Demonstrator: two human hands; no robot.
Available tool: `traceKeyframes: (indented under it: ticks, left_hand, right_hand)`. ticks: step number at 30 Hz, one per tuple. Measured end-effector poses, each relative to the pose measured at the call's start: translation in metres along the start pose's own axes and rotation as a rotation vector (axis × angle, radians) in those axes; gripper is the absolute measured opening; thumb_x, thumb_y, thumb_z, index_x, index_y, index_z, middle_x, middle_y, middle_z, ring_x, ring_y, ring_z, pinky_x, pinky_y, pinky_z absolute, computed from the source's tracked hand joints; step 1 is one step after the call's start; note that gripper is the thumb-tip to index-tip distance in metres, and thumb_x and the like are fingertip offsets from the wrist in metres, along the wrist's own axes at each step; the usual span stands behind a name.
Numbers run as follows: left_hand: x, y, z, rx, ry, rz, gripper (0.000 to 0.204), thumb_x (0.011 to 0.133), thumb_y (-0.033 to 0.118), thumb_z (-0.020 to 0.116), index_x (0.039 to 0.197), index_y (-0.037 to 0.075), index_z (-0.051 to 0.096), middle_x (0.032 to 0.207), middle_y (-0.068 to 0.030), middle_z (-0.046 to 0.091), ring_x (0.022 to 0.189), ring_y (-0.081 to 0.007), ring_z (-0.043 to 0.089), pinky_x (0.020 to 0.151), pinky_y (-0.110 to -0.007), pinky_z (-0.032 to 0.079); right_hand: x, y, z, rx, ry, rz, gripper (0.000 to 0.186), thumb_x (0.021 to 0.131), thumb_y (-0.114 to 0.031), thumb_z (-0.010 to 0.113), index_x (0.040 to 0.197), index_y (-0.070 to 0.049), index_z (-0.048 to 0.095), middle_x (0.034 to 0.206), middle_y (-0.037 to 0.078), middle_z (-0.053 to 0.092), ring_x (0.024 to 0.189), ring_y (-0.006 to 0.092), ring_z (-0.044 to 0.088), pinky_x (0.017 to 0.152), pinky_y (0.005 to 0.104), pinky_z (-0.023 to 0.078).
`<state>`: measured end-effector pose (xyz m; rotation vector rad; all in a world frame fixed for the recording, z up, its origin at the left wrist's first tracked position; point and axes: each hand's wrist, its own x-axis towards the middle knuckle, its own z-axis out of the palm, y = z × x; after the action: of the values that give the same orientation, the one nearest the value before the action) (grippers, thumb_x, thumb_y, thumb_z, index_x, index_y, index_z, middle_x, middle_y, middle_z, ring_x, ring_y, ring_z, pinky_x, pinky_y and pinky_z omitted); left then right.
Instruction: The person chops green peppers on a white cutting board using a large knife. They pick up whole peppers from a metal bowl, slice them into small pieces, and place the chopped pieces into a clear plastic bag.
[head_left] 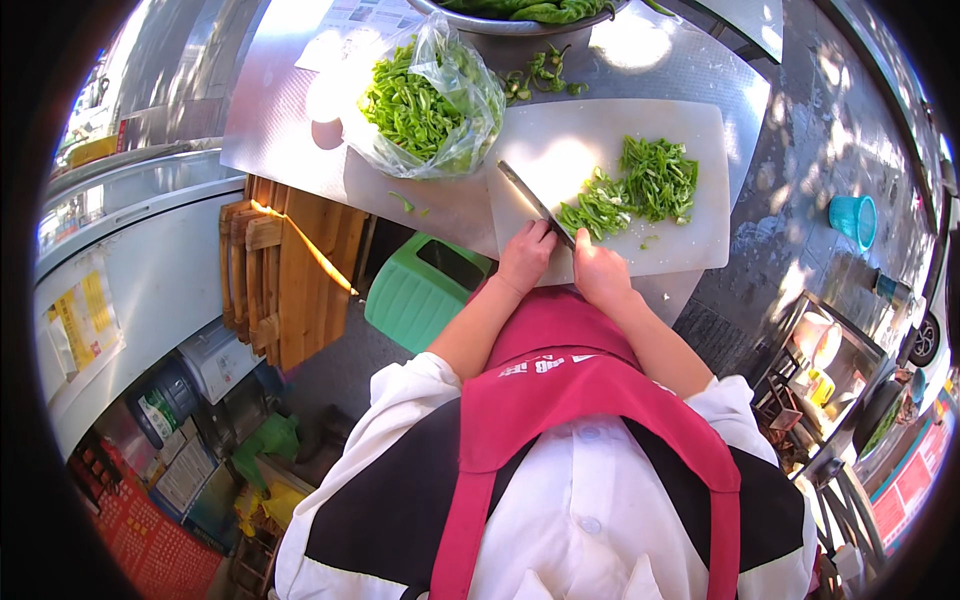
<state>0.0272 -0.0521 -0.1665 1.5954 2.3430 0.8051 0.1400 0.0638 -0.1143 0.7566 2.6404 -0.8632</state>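
Observation:
My right hand (600,271) is closed around the handle of a kitchen knife (530,195), whose blade points up and left across the white cutting board (690,240). Just left of the blade, at the board's near edge, my left hand (527,255) has its fingers curled together; whatever they may hold is hidden. To the right of the knife lie two adjoining heaps of sliced green pepper, a smaller heap (595,205) and a larger heap (660,180). A clear plastic bag (470,120) full of sliced green pepper (410,110) stands left of the board.
Behind the board, a metal bowl (520,38) holds whole green peppers (560,10), with pepper stems (545,72) beside it on the metal table (270,120). A green plastic stool (410,300) and folded wooden stools (300,280) stand below at left. A blue basket (852,222) sits at right.

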Motion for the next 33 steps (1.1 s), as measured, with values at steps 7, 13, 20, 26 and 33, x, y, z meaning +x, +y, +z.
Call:
traceKeyframes:
  ticks: [7,13,20,26,33]
  left_hand:
    - [-0.001,0.0,-0.005,-0.106,0.096,-0.053,0.012,0.07,0.0,0.06,0.082,0.004,0.059,0.082,-0.0099,0.056,0.075,-0.0278,0.057,0.066,-0.036,0.049]
    - [0.0,0.003,-0.005,-0.101,0.079,-0.091,0.014,0.069,-0.001,0.06,0.082,0.003,0.059,0.083,-0.0107,0.057,0.076,-0.0296,0.057,0.066,-0.038,0.048]
    - [-0.001,-0.001,-0.006,-0.114,0.048,-0.083,0.013,0.07,0.0,0.062,0.082,0.004,0.06,0.084,-0.0106,0.058,0.076,-0.0295,0.058,0.066,-0.038,0.049]
    - [-0.021,-0.015,-0.031,-0.104,0.197,-0.31,0.013,0.075,0.002,0.063,0.088,0.006,0.063,0.087,-0.0078,0.061,0.073,-0.0293,0.061,0.063,-0.037,0.05]
    - [-0.026,-0.027,-0.045,-0.052,0.176,-0.384,0.015,0.076,0.002,0.065,0.091,0.006,0.063,0.09,-0.0062,0.058,0.068,-0.0215,0.061,0.063,-0.033,0.049]
  right_hand:
    - [0.01,0.006,-0.019,-0.056,0.119,-0.173,0.033,0.077,-0.006,0.052,0.109,0.001,0.049,0.066,0.017,0.062,0.058,0.0355,0.062,0.054,0.0453,0.051]
    - [0.003,0.001,-0.005,-0.041,0.094,-0.138,0.037,0.077,-0.005,0.052,0.113,0.003,0.048,0.065,0.017,0.062,0.058,0.0358,0.062,0.053,0.0465,0.05]
    - [0.02,0.01,-0.007,-0.017,0.073,-0.134,0.03,0.082,-0.009,0.051,0.11,0.001,0.048,0.064,0.019,0.061,0.059,0.037,0.062,0.053,0.0481,0.049]
    - [-0.013,-0.006,-0.012,0.102,-0.112,-0.006,0.018,0.087,-0.012,0.047,0.101,-0.002,0.045,0.069,0.021,0.063,0.065,0.0399,0.063,0.059,0.0504,0.049]
    - [-0.02,0.052,-0.032,-0.06,-0.192,0.11,0.015,0.086,-0.011,0.045,0.101,-0.006,0.043,0.076,0.021,0.064,0.073,0.0404,0.064,0.065,0.0507,0.05]
